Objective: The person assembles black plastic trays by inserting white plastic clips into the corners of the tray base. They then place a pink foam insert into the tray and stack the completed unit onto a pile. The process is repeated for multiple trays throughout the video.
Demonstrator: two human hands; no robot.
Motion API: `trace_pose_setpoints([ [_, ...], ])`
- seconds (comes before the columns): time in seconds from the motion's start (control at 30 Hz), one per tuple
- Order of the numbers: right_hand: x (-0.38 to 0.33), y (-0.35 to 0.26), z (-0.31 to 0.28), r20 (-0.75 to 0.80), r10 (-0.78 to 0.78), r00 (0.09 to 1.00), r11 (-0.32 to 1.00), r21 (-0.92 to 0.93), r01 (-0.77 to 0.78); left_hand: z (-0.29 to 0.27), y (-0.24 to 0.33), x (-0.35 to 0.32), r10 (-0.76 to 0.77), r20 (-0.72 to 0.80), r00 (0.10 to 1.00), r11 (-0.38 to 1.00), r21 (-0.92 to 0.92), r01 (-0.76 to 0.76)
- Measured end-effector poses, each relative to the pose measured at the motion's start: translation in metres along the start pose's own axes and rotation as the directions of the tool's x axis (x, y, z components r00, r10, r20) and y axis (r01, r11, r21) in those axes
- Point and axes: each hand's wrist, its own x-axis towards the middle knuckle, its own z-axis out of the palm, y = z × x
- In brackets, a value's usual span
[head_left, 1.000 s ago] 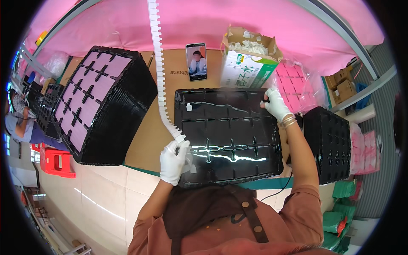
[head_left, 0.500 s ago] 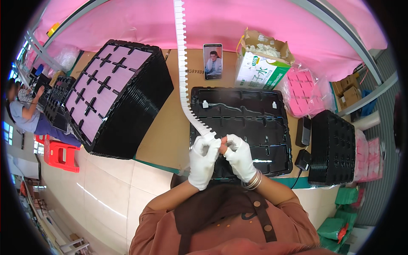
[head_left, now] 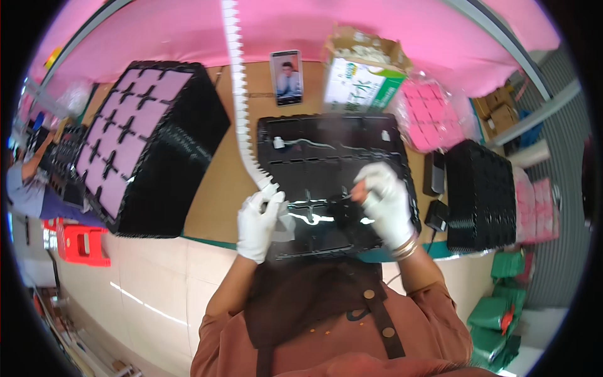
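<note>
Left hand (head_left: 256,226), white-gloved, pinches the lower end of a white toothed strip (head_left: 237,94) between thumb and fingers, at the left side of a black tray (head_left: 333,168). Right hand (head_left: 387,204), also gloved, motion-blurred, over the tray's right half, fingers bent; cannot tell whether they grip anything. Tray lies flat by the near edge of the bench (head_left: 210,188); white tab (head_left: 279,143) near its far left corner, second tab (head_left: 385,135) near its far right. Strip runs from the left hand out past the bench's far edge. Near that far edge: phone (head_left: 287,78), screen lit; right of it, a carton (head_left: 352,88) of white pieces. Toward the far right corner, pink trays (head_left: 433,119) in clear plastic. Along the right edge, black stack (head_left: 480,195). Toward the left edge, larger pink-and-black stack (head_left: 179,154).
</note>
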Motion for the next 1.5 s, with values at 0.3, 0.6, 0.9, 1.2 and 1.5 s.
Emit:
trace_pose_setpoints([
  [0.3, -0.06, 0.081, -0.099, 0.236, 0.301, 0.924, 0.82, -0.558, -0.125, 0.011, 0.002, -0.003, 0.301, -0.075, 0.951, 0.935, 0.22, -0.279],
  [0.6, -0.072, 0.09, -0.075, -0.048, 0.471, 0.881, 0.798, -0.403, -0.448, 0.014, -0.004, -0.004, 0.265, -0.116, 0.957, 0.956, 0.16, -0.246],
  [0.9, -0.067, 0.077, -0.099, 0.223, 0.303, 0.927, 0.826, -0.546, -0.139, 0.013, -0.007, -0.006, 0.237, -0.08, 0.968, 0.963, 0.151, -0.223],
  [1.2, -0.068, 0.081, -0.114, 0.322, 0.431, 0.843, 0.874, -0.379, -0.302, 0.012, -0.007, -0.006, 0.24, -0.073, 0.968, 0.96, 0.166, -0.226],
  [1.5, -0.062, 0.079, -0.099, 0.275, 0.381, 0.883, 0.843, -0.495, -0.21, 0.014, -0.012, -0.006, 0.232, -0.092, 0.968, 0.969, 0.11, -0.222],
])
